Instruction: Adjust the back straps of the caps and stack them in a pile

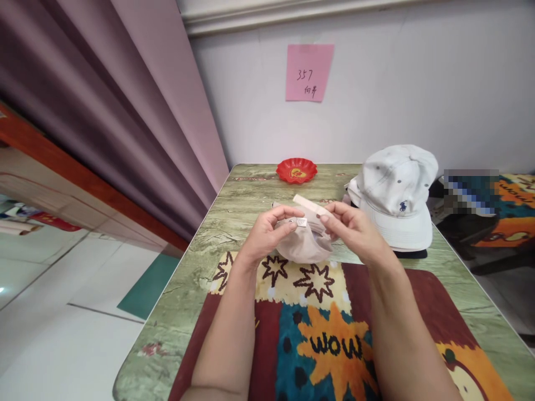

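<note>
A pale cap (307, 248) is held over the table, with its rear opening and adjusting strap facing me. My left hand (270, 231) pinches the cap's back edge by a small white tag. Between the thumb and fingers of my right hand (349, 225) is the light-coloured strap (311, 207), its free end pointing up and left. The strap lies apart from the opening's left side. Much of the cap's far side is hidden by my hands.
White caps (399, 184) are stacked at the right, the top one with a small blue emblem. A red scalloped dish (296, 170) sits near the wall. A patterned mat (267, 334) covers the near part of the wood-print table (167, 301). A purple curtain (159, 100) hangs at left.
</note>
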{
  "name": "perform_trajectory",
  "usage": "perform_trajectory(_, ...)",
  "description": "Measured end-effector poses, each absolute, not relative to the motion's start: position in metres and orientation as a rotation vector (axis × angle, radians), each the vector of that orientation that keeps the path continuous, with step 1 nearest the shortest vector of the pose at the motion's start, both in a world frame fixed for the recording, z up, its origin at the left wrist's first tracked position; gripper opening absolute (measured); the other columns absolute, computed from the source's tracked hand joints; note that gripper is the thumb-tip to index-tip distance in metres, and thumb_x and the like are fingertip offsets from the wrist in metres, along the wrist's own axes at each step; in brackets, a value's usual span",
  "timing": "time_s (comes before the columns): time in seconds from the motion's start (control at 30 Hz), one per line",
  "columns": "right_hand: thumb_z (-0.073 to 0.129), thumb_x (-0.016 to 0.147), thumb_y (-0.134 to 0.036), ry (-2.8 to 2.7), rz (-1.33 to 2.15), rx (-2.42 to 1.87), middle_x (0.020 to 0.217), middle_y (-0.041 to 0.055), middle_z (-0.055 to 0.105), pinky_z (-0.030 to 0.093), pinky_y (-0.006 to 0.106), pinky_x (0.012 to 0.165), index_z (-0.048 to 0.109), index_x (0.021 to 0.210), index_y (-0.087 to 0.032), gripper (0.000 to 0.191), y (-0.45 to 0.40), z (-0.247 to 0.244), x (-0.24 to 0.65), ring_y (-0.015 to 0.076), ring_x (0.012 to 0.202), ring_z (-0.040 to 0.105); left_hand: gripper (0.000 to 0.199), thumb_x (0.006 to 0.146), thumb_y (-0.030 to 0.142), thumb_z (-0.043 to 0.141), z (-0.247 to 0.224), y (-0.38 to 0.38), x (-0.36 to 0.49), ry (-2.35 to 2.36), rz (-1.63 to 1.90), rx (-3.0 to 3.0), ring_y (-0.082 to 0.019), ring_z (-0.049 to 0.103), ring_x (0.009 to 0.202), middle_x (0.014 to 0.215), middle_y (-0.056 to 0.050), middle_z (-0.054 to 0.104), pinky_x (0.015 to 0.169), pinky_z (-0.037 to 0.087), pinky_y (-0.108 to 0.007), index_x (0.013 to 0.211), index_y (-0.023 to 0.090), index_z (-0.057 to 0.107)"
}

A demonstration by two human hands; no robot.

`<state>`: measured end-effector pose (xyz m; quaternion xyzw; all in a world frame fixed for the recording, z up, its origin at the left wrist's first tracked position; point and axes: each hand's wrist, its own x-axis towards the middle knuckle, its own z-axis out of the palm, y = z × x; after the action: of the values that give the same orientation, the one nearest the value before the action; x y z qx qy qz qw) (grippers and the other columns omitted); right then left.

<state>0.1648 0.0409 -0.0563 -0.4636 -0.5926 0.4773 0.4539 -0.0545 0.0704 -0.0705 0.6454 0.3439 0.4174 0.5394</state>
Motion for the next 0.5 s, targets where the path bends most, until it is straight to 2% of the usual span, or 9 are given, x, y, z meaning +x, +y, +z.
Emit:
perform_trajectory(0.13, 0.075, 0.079, -0.049, -1.548, 1.307, -1.187, 0.067, -0.0011, 0.057, 0.036, 0.024, 0.052, 0.070, 0.084, -0.016, 0.033, 0.044, -0.064, 0.163, 0.0119, 0.059, 0.047, 0.025, 0.087, 0.032, 0.069, -0.070, 0.068, -0.046, 0.856, 1.020, 1.600, -0.021, 0.067, 0.098, 0.109, -0.008, 0.074, 0.085, 0.051, -0.031, 0.108, 0.019, 0.072)
perform_trajectory(0.23, 0.078, 0.075, -0.047, -1.488, 1.361, -1.196, 0.065, -0.0016, 0.057, 0.035, 0.024, 0.052, 0.071, 0.080, -0.015, 0.033, 0.047, -0.067, 0.162, 0.0111, 0.057, 0.046, 0.022, 0.089, 0.029, 0.066, -0.066, 0.066, -0.043, 0.927, 1.034, 1.781, -0.022, 0.067, 0.101, 0.109, -0.007, 0.074, 0.090, 0.050, -0.033, 0.108, 0.020, 0.073)
perform_trajectory(0.37, 0.080, 0.070, -0.049, -1.372, 1.341, -1.228, 0.062, -0.0020, 0.057, 0.036, 0.024, 0.051, 0.068, 0.073, -0.016, 0.035, 0.047, -0.068, 0.154, 0.0109, 0.054, 0.046, 0.018, 0.085, 0.025, 0.071, -0.063, 0.067, -0.041, 1.028, 1.122, 2.105, -0.024, 0.065, 0.103, 0.105, -0.006, 0.074, 0.098, 0.045, -0.038, 0.102, 0.022, 0.073)
perform_trajectory(0.5, 0.076, 0.074, -0.050, -1.309, 1.279, -1.230, 0.057, -0.0025, 0.053, 0.033, 0.024, 0.050, 0.062, 0.065, -0.017, 0.037, 0.046, -0.068, 0.139, 0.0104, 0.053, 0.043, 0.013, 0.085, 0.021, 0.069, -0.065, 0.068, -0.042, 1.154, 1.247, 2.298, -0.024, 0.062, 0.105, 0.104, -0.006, 0.073, 0.101, 0.041, -0.041, 0.097, 0.023, 0.073)
